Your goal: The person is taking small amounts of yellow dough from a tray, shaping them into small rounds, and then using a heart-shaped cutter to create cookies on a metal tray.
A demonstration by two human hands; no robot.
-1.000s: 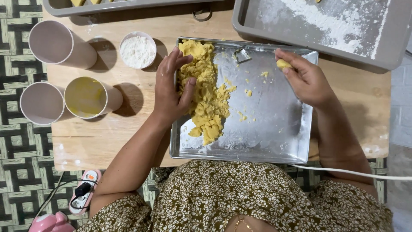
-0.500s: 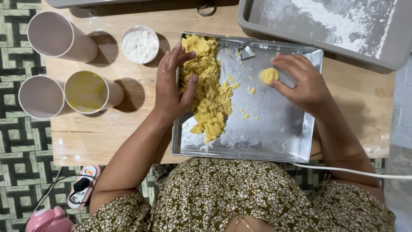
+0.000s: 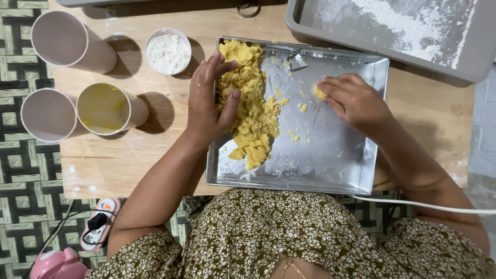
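A shiny metal tray (image 3: 330,155) lies on the wooden table in front of me. A crumbly mass of yellow dough (image 3: 253,108) runs down its left half. My left hand (image 3: 206,103) rests on the tray's left rim, fingers spread against the dough. My right hand (image 3: 351,101) presses a small yellow dough lump (image 3: 319,92) onto the tray's bare right half, fingers curled over it. Loose crumbs (image 3: 299,108) dot the metal between the hands.
A small bowl of white flour (image 3: 168,51) stands left of the tray. Three pale cups (image 3: 67,39) sit at the left; one (image 3: 106,108) holds yellow residue. A grey floured tray (image 3: 403,31) sits at the top right. A white cable (image 3: 429,206) crosses my lap.
My right hand has moved left and down across the tray with the small lump, from the far right corner toward the middle. The left hand has stayed on the dough.
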